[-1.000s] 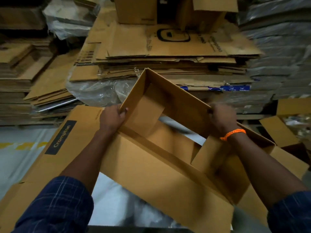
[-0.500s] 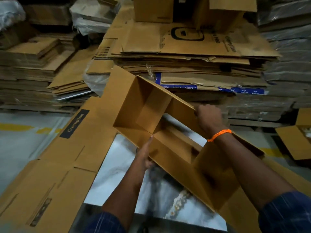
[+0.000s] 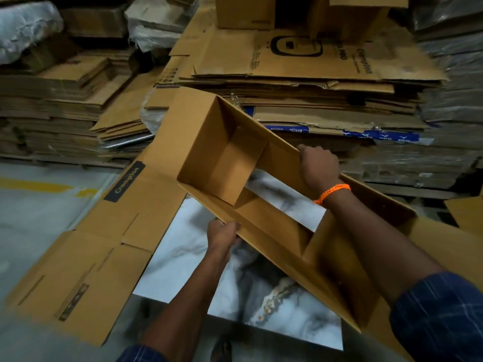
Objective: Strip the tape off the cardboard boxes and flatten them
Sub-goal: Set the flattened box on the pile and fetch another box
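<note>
Here, gripped the lower long wall of the open cardboard box with the left hand; clasped the upper long wall with the right hand. Held the box tilted above the marble-patterned sheet; observed flattened Crompton carton left of that sheet.

One open box, two hands, one wristband

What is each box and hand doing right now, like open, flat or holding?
Held box: open, not flattened, tilted.
Left hand: grips the box's near edge.
Right hand: grips the box's far wall.
Crompton cardboard: flattened, lying down.
Cardboard stack: flattened sheets, piled up.
</note>
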A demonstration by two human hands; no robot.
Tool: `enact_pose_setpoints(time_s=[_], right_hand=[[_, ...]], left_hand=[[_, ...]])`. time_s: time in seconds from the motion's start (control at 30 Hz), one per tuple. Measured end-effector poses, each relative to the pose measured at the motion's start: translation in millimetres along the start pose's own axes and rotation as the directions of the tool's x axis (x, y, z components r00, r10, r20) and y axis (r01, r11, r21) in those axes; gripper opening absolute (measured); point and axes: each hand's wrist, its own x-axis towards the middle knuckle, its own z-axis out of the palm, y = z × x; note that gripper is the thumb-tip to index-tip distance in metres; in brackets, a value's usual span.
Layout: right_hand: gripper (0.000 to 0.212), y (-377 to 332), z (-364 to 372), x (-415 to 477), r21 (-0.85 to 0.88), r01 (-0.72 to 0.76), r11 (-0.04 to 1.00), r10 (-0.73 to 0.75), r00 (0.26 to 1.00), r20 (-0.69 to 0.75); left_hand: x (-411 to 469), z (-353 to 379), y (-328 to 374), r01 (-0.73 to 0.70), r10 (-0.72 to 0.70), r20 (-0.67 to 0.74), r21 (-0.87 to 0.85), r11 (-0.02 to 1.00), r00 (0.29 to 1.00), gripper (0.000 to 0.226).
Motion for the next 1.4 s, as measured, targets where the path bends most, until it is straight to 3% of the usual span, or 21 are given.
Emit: enact_pose_setpoints(time_s=[0.1,0.13,0.2,0.23,0.3,0.37,0.4,0.47,0.63,0.83,0.97,1.13,1.2,1.3,1.4], right_hand=[[0.044,9,6,11,-0.039,-0.011,0.999,0.009,0.997,-0.074],[0.057,8,12,10,-0.082,0.042,0.996,-0.056,0.984,-0.168],[0.067,-1,33,2,-0.143,0.317,0.938,-0.347,0.882,-0.320],[0.064,-10,48,-4,-0.165,0.480,0.862,-0.508,0.814,-0.284],[0.058,-32,75,-13,-0.120,0.647,0.753,-0.649,0.761,0.026],[0.063,-45,92,-11,-0.048,0.536,0.843,-0.496,0.809,0.315],[0.068,-46,97,-6,-0.030,0.454,0.890,-0.411,0.830,0.378],[0.076,-43,108,5,-0.043,0.390,0.920,-0.340,0.847,0.409],[0.084,-46,121,24,-0.120,0.408,0.905,-0.320,0.839,0.440],[0.083,-69,122,47,-0.135,0.367,0.920,-0.242,0.805,0.542],[0.081,-77,124,59,-0.158,0.345,0.925,-0.203,0.802,0.562],[0.074,-83,129,75,-0.060,0.217,0.974,-0.160,0.853,0.497],[0.074,-86,130,88,0.001,0.212,0.977,-0.183,0.840,0.511],[0.070,-92,126,98,0.086,0.195,0.977,-0.213,0.874,0.437],[0.079,-94,115,105,0.117,0.170,0.978,-0.204,0.892,0.404]], left_hand=[[-9,-2,2,-0.034,0.034,0.006,-0.008,0.999,0.999,0.011],[-11,-3,3,-0.037,0.037,-0.002,-0.012,0.999,0.999,0.010],[-14,-4,4,-0.043,0.043,-0.033,0.014,0.999,0.999,0.006],[-16,-4,5,-0.056,0.058,-0.043,0.041,0.998,0.997,0.006],[-18,-5,7,-0.087,0.094,-0.055,0.114,0.990,0.994,0.012],[-19,-7,10,-0.124,0.133,-0.044,0.172,0.977,0.990,0.018],[-19,-9,12,-0.145,0.154,-0.032,0.187,0.972,0.988,0.020],[-21,-12,20,-0.182,0.190,-0.019,0.222,0.958,0.982,0.023],[-20,-22,46,-0.229,0.236,0.006,0.274,0.934,0.972,0.022],[-12,-32,63,-0.242,0.237,0.054,0.283,0.928,0.970,0.020],[-7,-38,67,-0.225,0.212,0.080,0.245,0.943,0.974,0.020],[-7,-43,76,-0.242,0.222,0.133,0.160,0.957,0.966,0.003],[-11,-41,82,-0.243,0.225,0.162,0.099,0.965,0.961,0.010],[-8,-34,83,-0.251,0.229,0.176,0.114,0.961,0.957,0.014],[-2,-29,78,-0.261,0.225,0.196,0.187,0.947,0.955,0.007]])
